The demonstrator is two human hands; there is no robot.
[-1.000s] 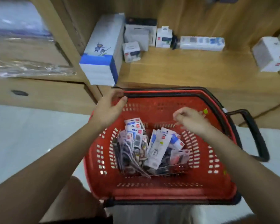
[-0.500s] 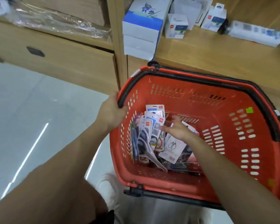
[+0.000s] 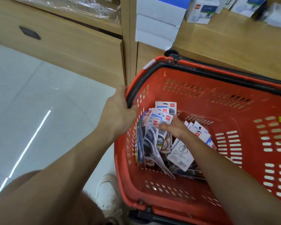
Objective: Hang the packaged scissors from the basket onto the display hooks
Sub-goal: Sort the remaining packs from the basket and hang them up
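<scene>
Now that my right hand has sunk onto the packaged scissors, lifting one comes next; whether it grips, I cannot tell. My left hand grips the basket rim.

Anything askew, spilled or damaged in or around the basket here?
Nothing spilled or damaged. The scissor packs lie in a loose, leaning jumble inside the red basket; the left hand grips its rim, the right hand is on the packs.
</scene>
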